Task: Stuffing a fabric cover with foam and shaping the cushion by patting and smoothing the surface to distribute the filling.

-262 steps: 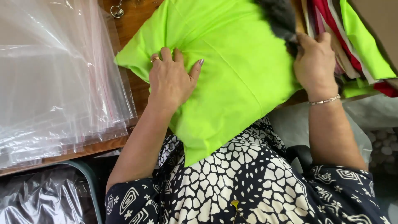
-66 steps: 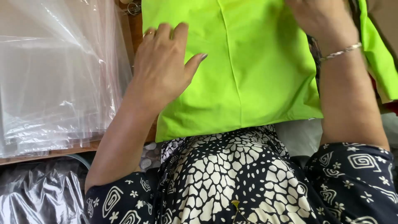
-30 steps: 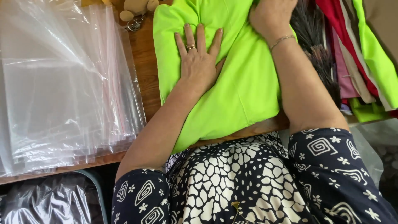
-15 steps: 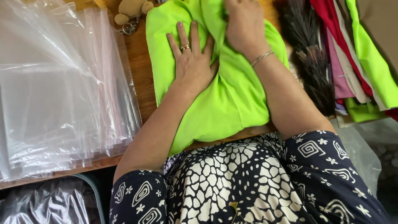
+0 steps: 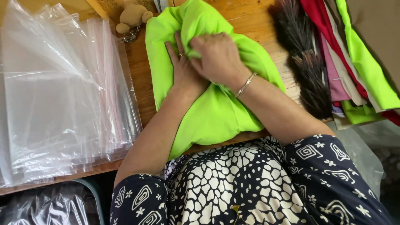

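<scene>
Lime-green garment [image 5: 216,112] lies mid-bench [image 5: 139,89], hem hanging off at 6 o'clock. Folding step in hand. Left hand [image 5: 183,68] pressed flat, fingers spread; right hand [image 5: 218,58] bunches a fold over it, prob. pinching cloth. Next, I judge: smooth flat w/ even pressure. Clear bags [image 5: 54,104] at 9, brush [image 5: 304,62] at 2.

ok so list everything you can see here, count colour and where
garment: one, lime green, centre of table under both hands
plastic bags: a stack, clear, left
toy keyring: one, tan, top left of garment
brush: one, dark bristles, right of garment
folded clothes: several, red, pink, green, far right
table: one, wooden
left hand: flat on garment, ring
right hand: gripping a fold, bracelet
</scene>
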